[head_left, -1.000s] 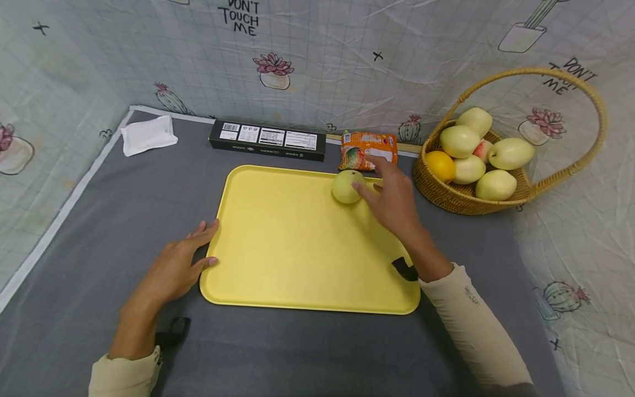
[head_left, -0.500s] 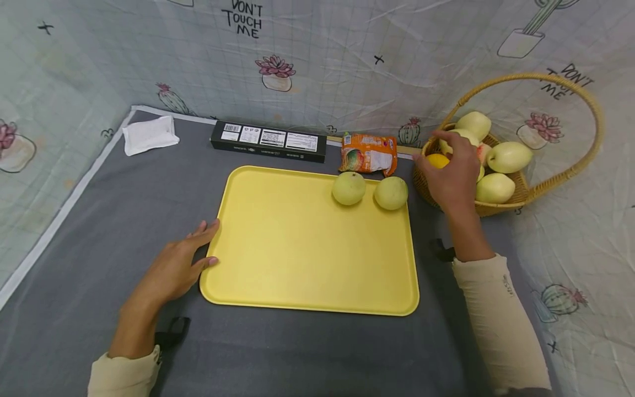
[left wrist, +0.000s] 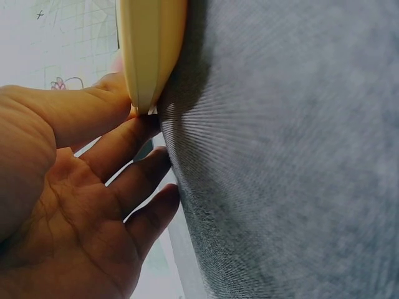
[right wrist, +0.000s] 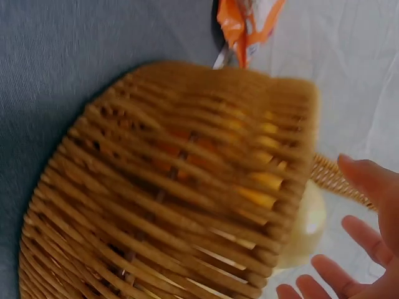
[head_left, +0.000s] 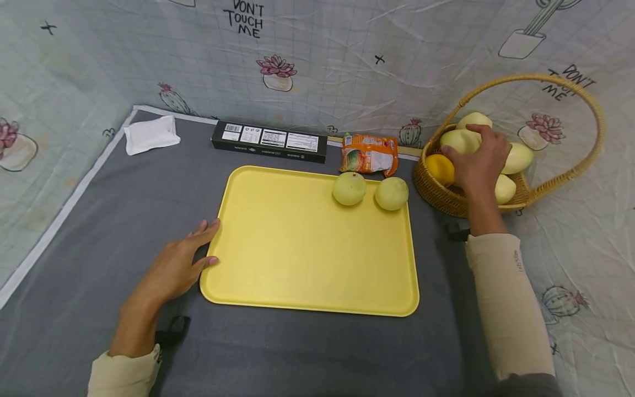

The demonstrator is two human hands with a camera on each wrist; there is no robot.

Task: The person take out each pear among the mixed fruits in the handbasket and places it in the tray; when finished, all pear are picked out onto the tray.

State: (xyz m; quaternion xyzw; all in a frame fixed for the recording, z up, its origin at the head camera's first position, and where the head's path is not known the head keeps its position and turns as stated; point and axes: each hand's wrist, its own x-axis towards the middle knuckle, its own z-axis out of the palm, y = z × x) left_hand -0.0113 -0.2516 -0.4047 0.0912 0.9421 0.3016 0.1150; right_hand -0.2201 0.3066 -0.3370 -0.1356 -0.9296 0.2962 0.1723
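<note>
The left hand (head_left: 175, 270) lies at the left rim of a yellow tray (head_left: 297, 242), touching it with relaxed fingers. In the left wrist view the thumb (left wrist: 93, 112) meets the tray's edge (left wrist: 149, 56). Two round pale green fruits (head_left: 349, 188) sit in the tray's back right corner. Over a wicker basket (head_left: 436, 196) is the right hand (head_left: 481, 157), its fingers spread above the fruit. Nearest it is a pale green pear-like fruit (head_left: 460, 141); the right wrist view shows the fingers (right wrist: 365, 240) apart from the fruit (right wrist: 305, 224).
An orange (head_left: 440, 168) and more pale fruits lie in the basket, whose tall handle (head_left: 590, 105) arches to the right. Behind the tray are a black box (head_left: 270, 142) and an orange snack packet (head_left: 369, 154). A white packet (head_left: 152, 134) lies at back left.
The right hand has moved right from the tray to over the basket, then farther across the fruit. A second green fruit shows on the tray, where the hand was. The left hand stays put.
</note>
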